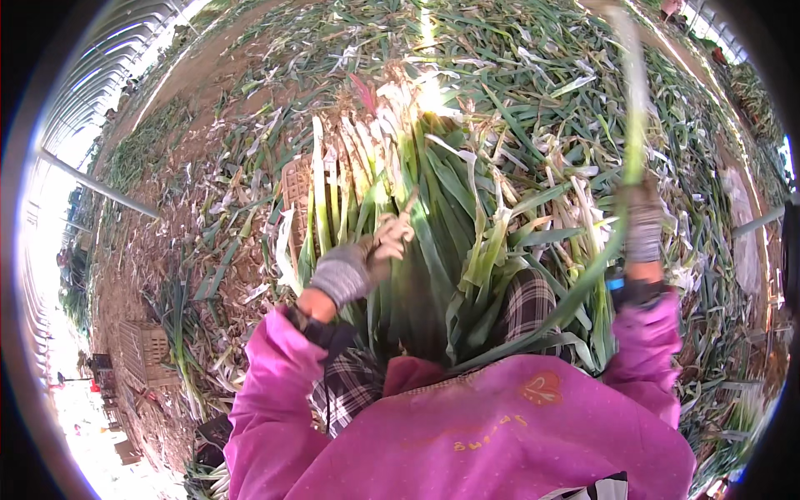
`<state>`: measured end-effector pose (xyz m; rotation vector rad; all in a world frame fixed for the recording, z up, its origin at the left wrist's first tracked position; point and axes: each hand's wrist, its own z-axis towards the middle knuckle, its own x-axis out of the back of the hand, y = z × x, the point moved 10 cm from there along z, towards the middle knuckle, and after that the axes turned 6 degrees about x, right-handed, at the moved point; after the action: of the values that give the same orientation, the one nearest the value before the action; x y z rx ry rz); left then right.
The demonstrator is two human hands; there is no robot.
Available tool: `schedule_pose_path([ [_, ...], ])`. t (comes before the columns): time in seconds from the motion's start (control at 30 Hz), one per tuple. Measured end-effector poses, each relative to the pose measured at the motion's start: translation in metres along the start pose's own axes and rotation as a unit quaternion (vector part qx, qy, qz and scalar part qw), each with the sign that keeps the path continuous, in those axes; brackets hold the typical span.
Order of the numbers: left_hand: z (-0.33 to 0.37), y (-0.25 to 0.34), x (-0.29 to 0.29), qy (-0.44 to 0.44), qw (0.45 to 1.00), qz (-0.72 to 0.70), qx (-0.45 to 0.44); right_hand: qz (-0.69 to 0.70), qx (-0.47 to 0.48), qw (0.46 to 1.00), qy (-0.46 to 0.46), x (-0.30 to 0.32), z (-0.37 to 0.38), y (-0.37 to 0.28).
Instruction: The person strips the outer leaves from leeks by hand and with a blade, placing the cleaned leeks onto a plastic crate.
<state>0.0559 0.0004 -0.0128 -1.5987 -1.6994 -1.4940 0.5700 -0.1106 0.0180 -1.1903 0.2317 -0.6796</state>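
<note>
A long leek (636,108) stands upright in my right hand (642,221), which wears a grey knit glove and is closed around it; the green leaf trails down toward my lap. Over a large bundle of leeks (429,225) in front of me is my left hand (379,248), also gloved, its pale fingers apart and slightly blurred, with nothing plainly held. The bundle's white root ends point away from me, and its green leaves run toward my knees. Beneath its left side shows part of a tan plastic crate (296,187).
Cut leaves and peelings (542,71) cover much of the ground. Another tan crate (148,354) stands at the left, beside some leeks (179,333). A metal pole (100,183) slants in from the left. More loose leeks (583,225) lie right of the bundle.
</note>
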Motion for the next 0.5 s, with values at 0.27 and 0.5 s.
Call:
schedule_pose_path([
  [0.27,0.024,0.006,-0.009,0.094,0.994,0.063,-0.010,-0.398,0.060,0.907,0.126,0.194,-0.008,0.015],
  [0.5,0.073,0.012,-0.005,0.072,0.996,0.044,-0.006,-0.360,-0.223,0.904,-0.050,0.105,-0.126,0.205],
])
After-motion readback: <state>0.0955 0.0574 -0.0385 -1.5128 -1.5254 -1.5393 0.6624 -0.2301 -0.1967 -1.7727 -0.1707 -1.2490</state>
